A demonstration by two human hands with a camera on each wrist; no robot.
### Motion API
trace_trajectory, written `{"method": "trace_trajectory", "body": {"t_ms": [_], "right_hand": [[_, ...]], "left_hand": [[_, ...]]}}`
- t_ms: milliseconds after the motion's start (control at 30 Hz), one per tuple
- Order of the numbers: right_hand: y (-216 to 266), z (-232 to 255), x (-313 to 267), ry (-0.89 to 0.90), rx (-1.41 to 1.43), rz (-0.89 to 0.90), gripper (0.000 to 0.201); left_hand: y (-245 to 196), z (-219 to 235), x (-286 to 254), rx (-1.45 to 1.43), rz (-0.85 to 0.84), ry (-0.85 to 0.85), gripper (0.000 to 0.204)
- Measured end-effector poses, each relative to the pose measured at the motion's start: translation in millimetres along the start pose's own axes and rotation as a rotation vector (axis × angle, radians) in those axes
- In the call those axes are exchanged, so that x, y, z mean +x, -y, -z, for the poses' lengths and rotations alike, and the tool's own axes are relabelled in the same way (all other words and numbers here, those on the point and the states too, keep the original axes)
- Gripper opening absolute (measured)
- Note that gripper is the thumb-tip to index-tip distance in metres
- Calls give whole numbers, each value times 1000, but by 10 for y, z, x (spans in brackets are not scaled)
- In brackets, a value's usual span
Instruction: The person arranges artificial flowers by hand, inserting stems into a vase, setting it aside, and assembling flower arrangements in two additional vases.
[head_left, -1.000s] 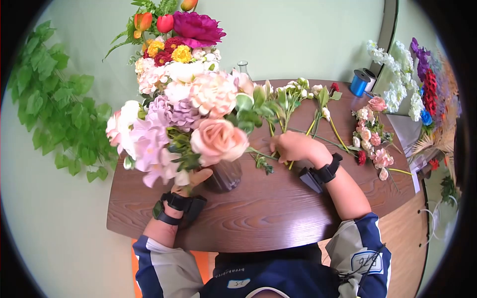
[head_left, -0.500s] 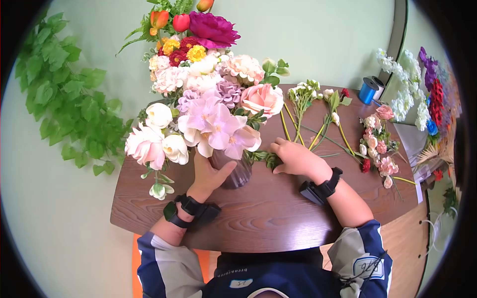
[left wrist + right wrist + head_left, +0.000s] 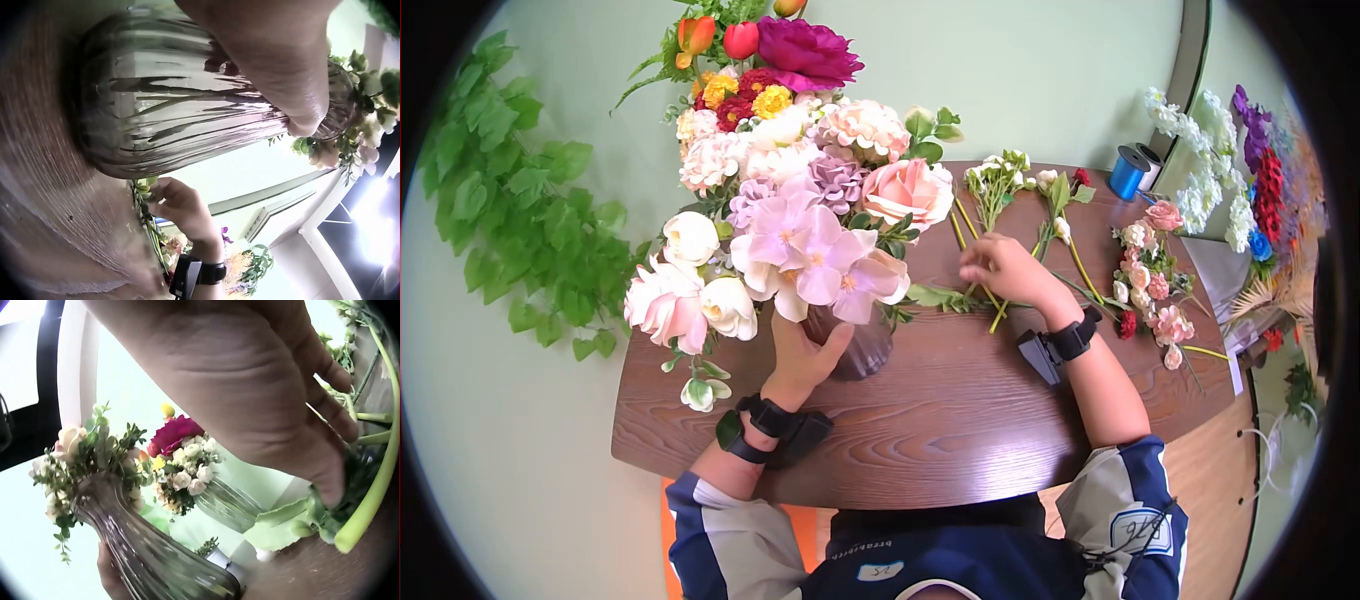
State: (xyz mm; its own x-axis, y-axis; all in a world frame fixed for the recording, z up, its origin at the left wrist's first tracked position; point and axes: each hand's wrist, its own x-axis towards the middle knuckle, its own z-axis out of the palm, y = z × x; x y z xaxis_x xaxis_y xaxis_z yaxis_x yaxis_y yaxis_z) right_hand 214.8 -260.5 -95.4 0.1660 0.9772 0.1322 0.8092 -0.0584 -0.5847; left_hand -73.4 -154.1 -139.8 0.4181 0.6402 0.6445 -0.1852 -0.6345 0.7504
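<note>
My left hand point(image 3: 802, 352) grips a ribbed, smoky glass vase point(image 3: 866, 352) standing on the table, thumb along its near side. Stems show through its wall in the left wrist view. A full bouquet rises from the vase, with a pale lilac blossom point(image 3: 815, 250), a peach rose point(image 3: 908, 192) and cream-pink roses point(image 3: 668, 308). To the right of the vase, my right hand point(image 3: 1012, 270) bends its fingers low over loose stems. Thumb and fingertips pinch a leafy green sprig point(image 3: 284, 522), partly hidden by the hand in the right wrist view.
White-budded stems point(image 3: 997, 185) and a pink rose spray point(image 3: 1150, 270) lie on the wooden table point(image 3: 880, 450). Blue ribbon spools point(image 3: 1127, 172) stand at the back right. Behind the vase is another arrangement with a magenta peony point(image 3: 810, 52). Ivy point(image 3: 540, 210) hangs on the left wall.
The bouquet has turned, bringing the lilac blossom to the front, and the left hand shows more fully around the vase. My right hand went to the leafy sprig, then moved slightly away and right.
</note>
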Motion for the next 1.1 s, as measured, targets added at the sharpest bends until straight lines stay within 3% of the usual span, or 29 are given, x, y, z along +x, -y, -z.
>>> {"method": "trace_trajectory", "body": {"t_ms": [33, 67, 167, 200, 267, 333, 367, 400, 467, 533, 600, 667, 700, 767, 800, 833, 867, 900, 967, 1100], "right_hand": [[-86, -65, 21, -123, -71, 52, 21], [-199, -133, 45, -123, -73, 49, 21], [-385, -276, 92, -220, -100, 286, 20], [-426, -275, 94, -224, -101, 289, 20], [-361, -203, 112, -241, -264, 85, 14], [-442, -225, 158, -306, -305, 54, 9], [-405, -187, 138, -307, -229, -31, 9], [-388, -156, 125, -308, -153, -117, 10], [-411, -89, 113, -493, -70, 13, 21], [-380, 86, 115, -453, 160, -196, 32], [-366, 236, 105, -498, 391, -218, 28], [-269, 431, 83, -530, 639, -218, 24], [-199, 530, 55, -565, 697, -156, 22], [46, 695, -44, -690, 853, -27, 17], [124, 748, -102, -732, 922, 148, 12], [273, 779, -169, -803, 943, 274, 13], [445, 793, -241, -871, 962, 402, 15], [586, 807, -331, -870, 962, 399, 15], [826, 811, -526, -953, 772, 724, 25], [1083, 761, -801, -897, 681, 902, 31]], "left_hand": [[-7, -4, 1, -11, 16, 3, 63], [-10, -7, 0, -15, 17, 4, 63], [1, -17, -1, -7, 19, 17, 64], [21, -31, -14, -4, 23, -5, 66], [-5, -61, -13, 5, 20, -37, 68], [-87, -84, -12, 29, 2, 37, 71], [-138, -91, -10, 55, 16, 77, 72], [46, -58, -42, 151, 4, 183, 88], [-106, -152, -6, -21, 24, 135, 72], [-151, -155, -13, -39, 71, 165, 71], [-154, -129, -30, -58, 120, 196, 71], [-126, -110, -30, 156, 61, 303, 73], [-141, -104, -19, 156, 58, 300, 73], [-266, -117, 15, 361, -118, 281, 71], [-317, -133, 13, 462, -203, 272, 70], [-345, -155, -15, 223, 121, 283, 76], [-336, -156, -28, 221, 124, 283, 76], [-320, -149, -36, 116, 182, 307, 77], [-397, -157, 0, -40, 285, 318, 79], [-378, -180, -5, 22, 271, 292, 76]]}}
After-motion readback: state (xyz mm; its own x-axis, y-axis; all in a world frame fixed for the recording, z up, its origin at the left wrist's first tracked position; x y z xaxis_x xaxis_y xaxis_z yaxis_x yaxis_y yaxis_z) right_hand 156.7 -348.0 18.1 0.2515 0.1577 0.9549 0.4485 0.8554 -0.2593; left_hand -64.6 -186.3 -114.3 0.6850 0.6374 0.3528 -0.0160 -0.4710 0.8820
